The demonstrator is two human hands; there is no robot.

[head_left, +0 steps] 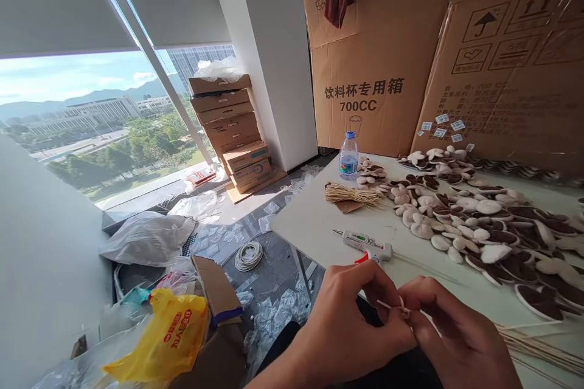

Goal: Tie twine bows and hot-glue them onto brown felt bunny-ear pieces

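My left hand (pixel 351 322) and my right hand (pixel 449 334) meet at the near edge of the white table (pixel 310 225). Both pinch a thin pale stick (pixel 387 306) with a small white bit at its tip, held between the fingertips. A white glue gun (pixel 367 245) lies on the table just beyond my hands. Further back rests a bundle of thin wooden sticks (pixel 351 194). A wide heap of white and brown mushroom-shaped pieces (pixel 483 219) covers the right of the table. More sticks (pixel 538 346) lie by my right wrist.
A water bottle (pixel 348 156) stands at the table's far edge before large cardboard boxes (pixel 383 55). On the floor lie a yellow bag (pixel 164 334), clear plastic bags (pixel 146 237), a coiled white cable (pixel 249 255) and a stack of flat boxes (pixel 232 127) beside the window.
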